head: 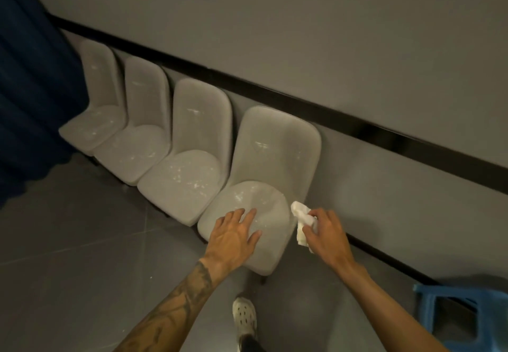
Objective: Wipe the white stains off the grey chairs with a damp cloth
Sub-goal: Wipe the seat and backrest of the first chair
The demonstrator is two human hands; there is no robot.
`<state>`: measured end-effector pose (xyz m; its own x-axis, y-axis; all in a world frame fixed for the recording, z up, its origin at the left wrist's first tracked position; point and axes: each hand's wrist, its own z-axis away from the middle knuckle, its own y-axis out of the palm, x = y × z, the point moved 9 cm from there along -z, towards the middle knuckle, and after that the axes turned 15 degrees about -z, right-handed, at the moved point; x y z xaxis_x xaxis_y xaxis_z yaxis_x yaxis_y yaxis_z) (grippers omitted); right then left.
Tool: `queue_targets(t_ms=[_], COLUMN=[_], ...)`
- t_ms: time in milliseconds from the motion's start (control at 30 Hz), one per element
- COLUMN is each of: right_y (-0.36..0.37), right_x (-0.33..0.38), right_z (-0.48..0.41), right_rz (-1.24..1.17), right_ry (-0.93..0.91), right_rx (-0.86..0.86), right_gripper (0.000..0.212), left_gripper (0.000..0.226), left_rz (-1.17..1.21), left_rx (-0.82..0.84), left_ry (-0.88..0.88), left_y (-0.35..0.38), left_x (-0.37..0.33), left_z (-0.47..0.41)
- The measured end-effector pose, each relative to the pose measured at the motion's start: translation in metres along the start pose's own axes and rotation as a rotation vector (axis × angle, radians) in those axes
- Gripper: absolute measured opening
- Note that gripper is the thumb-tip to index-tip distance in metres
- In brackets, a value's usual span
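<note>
Several grey chairs stand in a row against the wall, each speckled with white stains. The nearest chair [277, 153] is right in front of me. My left hand [233, 236] lies flat with fingers spread on the front of its seat. My right hand [327, 233] hovers just off the seat's right edge, gripping a crumpled white cloth [301, 218]. The neighbouring chair [192, 142] shows dense white flecks on its seat. Two more chairs [132, 120] continue to the left.
A grey wall with a black rail [302, 104] runs behind the chairs. A dark blue curtain [33, 90] hangs at the left. A blue plastic stool [461, 313] sits at the lower right. My white shoe [244, 316] rests on the grey tiled floor.
</note>
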<state>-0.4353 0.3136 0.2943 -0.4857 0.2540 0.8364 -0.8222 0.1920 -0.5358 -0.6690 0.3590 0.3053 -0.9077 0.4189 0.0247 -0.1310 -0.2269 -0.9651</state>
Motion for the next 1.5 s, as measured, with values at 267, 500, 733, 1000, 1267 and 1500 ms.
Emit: queue_targets(t_ms=[267,500,733,1000,1267,1500], right_y=[0.069,0.101,0.159,0.254,0.321,0.354], right_x=[0.028,0.026,0.006,-0.08,-0.227,-0.323], right_z=[-0.084,-0.109,-0.088,-0.081,-0.153,-0.19], right_rz=[-0.008,0.009,0.038,-0.007,0.055,0.178], right_ry=[0.085,0.205,0.38,0.559,0.526,0.525], right_rx=[-0.061,-0.186,-0.389,-0.48,-0.518,-0.507], right_gripper=[0.03,0.029,0.031,0.031,0.031,0.049], left_gripper=[0.066,0.066,0.065,0.065,0.065,0.065], left_rz=[-0.022,-0.005,-0.091,-0.136,-0.157,-0.115], left_rx=[0.031,0.063,0.097,0.198,0.039,-0.248], left_ry=[0.058,0.182,0.411,0.533,0.628,0.657], left_y=[0.001,0.017,0.063,0.176,0.326,0.414], left_x=[0.089,0.144,0.196,0.237,0.232,0.236], left_z=[-0.096,-0.155,-0.196,-0.243,-0.317,-0.378])
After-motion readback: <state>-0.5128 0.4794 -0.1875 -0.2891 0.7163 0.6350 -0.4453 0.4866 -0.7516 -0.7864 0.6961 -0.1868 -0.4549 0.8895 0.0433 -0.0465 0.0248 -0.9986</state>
